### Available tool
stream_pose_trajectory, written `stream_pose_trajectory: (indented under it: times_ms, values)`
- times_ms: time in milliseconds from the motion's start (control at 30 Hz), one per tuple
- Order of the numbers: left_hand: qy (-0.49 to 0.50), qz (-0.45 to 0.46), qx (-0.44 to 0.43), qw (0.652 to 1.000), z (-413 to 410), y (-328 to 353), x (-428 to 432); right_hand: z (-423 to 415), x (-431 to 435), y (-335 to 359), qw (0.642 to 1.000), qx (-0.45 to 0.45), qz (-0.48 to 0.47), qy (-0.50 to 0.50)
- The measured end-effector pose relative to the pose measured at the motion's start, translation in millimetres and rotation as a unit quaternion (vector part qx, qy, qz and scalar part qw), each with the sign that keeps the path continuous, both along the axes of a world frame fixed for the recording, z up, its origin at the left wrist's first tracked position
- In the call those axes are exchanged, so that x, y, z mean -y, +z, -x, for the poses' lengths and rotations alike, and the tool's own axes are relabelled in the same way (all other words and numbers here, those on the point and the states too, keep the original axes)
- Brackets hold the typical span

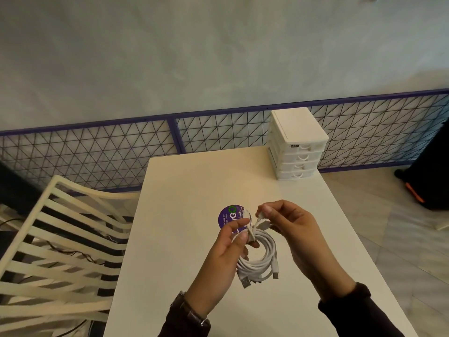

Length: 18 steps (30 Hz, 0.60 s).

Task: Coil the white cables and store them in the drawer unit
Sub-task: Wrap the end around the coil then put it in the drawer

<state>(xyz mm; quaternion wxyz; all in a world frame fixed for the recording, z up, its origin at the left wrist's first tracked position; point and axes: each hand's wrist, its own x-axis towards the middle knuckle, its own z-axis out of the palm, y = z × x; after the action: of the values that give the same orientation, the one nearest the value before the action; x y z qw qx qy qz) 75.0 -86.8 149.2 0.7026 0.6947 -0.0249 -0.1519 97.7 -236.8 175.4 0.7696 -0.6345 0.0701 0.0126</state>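
Coil of white cables (258, 254) held over table (182, 190): I see left hand (228, 246) gripping its top, right hand (291, 229) pinching a loose end. Drawer unit (297, 144) at far corner, label ends "box". Purple sticker (229, 216) shows "GO".

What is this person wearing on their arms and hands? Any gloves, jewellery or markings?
Both hands are bare: no gloves, and no rings that I can make out. At the wrist of the left hand sits a wristwatch on a dark strap with a metal buckle. Both arms are in dark long sleeves: the left sleeve ends just behind the watch, and the right sleeve has a bunched cuff behind the right hand.
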Motion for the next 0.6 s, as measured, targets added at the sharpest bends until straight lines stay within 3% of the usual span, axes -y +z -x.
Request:
stream_pose_trajectory:
  times_ms: [233, 433, 600]
  values:
    - [0.021, 0.005, -0.141, 0.990, -17.4, -62.4, 12.4, -0.8, 14.7, -52.8, 0.985, -0.049, 0.160, -0.033]
    - [0.055, 0.019, -0.280, 0.958, -35.5, -149.0, 35.8, 15.4, 53.5, -104.2, 0.962, -0.125, 0.244, -0.009]
    - [0.085, 0.005, -0.305, 0.948, -57.9, -197.3, 78.0, 26.4, 92.8, -141.0, 0.939, -0.176, 0.296, -0.016]
